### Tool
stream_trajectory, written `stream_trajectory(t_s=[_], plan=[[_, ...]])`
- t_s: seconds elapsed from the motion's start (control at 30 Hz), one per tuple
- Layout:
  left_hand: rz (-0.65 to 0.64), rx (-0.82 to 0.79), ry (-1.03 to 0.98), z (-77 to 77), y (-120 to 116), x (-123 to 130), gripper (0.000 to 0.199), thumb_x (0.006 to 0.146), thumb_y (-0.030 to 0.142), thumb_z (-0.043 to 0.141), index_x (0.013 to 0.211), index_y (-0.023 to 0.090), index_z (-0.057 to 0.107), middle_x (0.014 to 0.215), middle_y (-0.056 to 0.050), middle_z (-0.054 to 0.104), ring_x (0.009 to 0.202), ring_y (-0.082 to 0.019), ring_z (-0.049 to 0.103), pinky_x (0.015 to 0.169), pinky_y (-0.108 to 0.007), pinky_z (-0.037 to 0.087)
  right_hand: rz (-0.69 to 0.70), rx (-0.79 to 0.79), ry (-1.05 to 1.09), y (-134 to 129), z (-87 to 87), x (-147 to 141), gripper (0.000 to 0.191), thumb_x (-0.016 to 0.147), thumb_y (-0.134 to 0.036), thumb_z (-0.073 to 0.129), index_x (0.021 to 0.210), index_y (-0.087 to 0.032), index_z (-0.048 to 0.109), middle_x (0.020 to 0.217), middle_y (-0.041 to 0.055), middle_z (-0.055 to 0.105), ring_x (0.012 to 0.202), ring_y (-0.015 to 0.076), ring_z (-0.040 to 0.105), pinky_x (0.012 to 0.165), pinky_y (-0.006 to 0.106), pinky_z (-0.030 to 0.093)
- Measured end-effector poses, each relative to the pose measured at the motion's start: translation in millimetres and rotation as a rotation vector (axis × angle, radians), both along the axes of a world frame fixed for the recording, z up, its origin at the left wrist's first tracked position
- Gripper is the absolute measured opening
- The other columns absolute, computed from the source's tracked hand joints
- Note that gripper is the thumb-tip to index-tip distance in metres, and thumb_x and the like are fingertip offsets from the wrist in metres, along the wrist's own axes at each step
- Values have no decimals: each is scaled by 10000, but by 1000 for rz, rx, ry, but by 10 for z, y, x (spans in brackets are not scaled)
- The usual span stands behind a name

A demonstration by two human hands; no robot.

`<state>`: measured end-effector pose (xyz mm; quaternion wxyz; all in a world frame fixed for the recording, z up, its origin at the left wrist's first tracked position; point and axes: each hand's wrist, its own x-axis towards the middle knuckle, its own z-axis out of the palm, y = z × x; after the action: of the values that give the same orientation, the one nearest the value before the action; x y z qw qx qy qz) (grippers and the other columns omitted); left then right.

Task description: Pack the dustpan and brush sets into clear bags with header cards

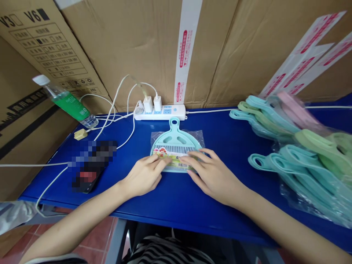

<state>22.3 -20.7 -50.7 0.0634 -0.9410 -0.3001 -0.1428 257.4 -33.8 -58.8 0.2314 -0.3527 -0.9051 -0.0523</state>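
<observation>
A light-blue dustpan (181, 137) in a clear plastic bag lies flat on the blue table, its looped handle pointing away from me. A brush with grey bristles sits inside it, partly covered by a colourful label (161, 152). My left hand (145, 174) rests on the dustpan's near left side, index finger stretched over the label and the other fingers bent, gripping nothing that I can see. Over the near right side lies my right hand (210, 174), fingers spread, fingertips touching the label and bag.
Bagged dustpans (305, 168) in blue, green and pink are piled on the right. A white power strip (165, 112) with chargers and cables sits behind. At left are a dark, partly blurred device (95, 172) and a tilted water bottle (68, 104). Cardboard boxes (143, 44) wall the back.
</observation>
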Motion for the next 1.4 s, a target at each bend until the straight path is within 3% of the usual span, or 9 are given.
stream_trajectory(t_s=[0.13, 0.3, 0.57, 0.8, 0.9, 1.03, 1.23, 1.4], plan=[[20, -68, -7, 43, 37, -17, 339, 838, 28, 391, 1124, 156, 518, 1017, -76, 699, 942, -194, 658, 765, -289, 560, -26, -31, 56, 30, -27, 90, 296, 969, -162, 416, 1157, -124, 642, 1067, 120, 742, 1067, 251, 641, 892, 432, 465], [106, -87, -16, 39, 52, -51, 389, 805, 18, 381, 1131, 178, 522, 1054, -36, 715, 869, -182, 644, 720, -286, 553, -55, 11, 43, 47, -50, 143, 280, 961, -144, 439, 1084, -173, 689, 958, 56, 771, 988, 248, 672, 903, 460, 469], [227, -127, -12, 49, 82, -125, 364, 781, 37, 396, 1067, 200, 554, 945, -13, 743, 797, -184, 637, 655, -284, 548, -99, 11, 54, 74, -29, 218, 294, 969, -182, 442, 984, -210, 734, 908, 54, 777, 957, 231, 699, 926, 477, 506], [165, -329, -274, 48, 71, -158, 361, 843, 61, 359, 1121, 214, 532, 1028, 7, 752, 988, -169, 658, 793, -315, 558, -59, -195, 184, 94, 31, 272, 296, 962, -204, 426, 1024, -261, 710, 1027, 41, 766, 1023, 232, 689, 965, 511, 494], [187, -356, -367, 69, 55, -171, 280, 889, 116, 380, 1111, 205, 526, 996, 0, 756, 890, -152, 669, 723, -284, 549, -56, -236, 224, 82, 73, 286, 297, 962, -212, 415, 1056, -251, 694, 1066, 50, 758, 1033, 233, 688, 967, 522, 491], [201, -255, -341, 133, 42, -196, 193, 932, 194, 415, 1021, 201, 587, 1006, -20, 735, 715, -128, 613, 648, -264, 516, -74, -212, 253, 77, 112, 302, 297, 955, -210, 434, 1084, -243, 699, 1063, 62, 757, 1021, 233, 692, 921, 478, 523], [153, -68, -290, 227, -30, -285, 225, 960, 278, 485, 794, 197, 613, 852, -36, 700, 773, -157, 605, 719, -294, 498, -106, -115, 216, -42, 176, 360, 252, 934, -191, 472, 1003, -234, 711, 990, 68, 760, 1024, 259, 673, 833, 447, 541], [190, -46, -243, 170, -229, -346, 296, 992, 294, 428, 786, 200, 617, 800, -26, 693, 732, -157, 580, 691, -287, 491, -197, -45, 346, -421, 125, 370, 241, 941, -197, 503, 732, -237, 617, 712, 28, 704, 721, 208, 666, 670, 350, 536]])
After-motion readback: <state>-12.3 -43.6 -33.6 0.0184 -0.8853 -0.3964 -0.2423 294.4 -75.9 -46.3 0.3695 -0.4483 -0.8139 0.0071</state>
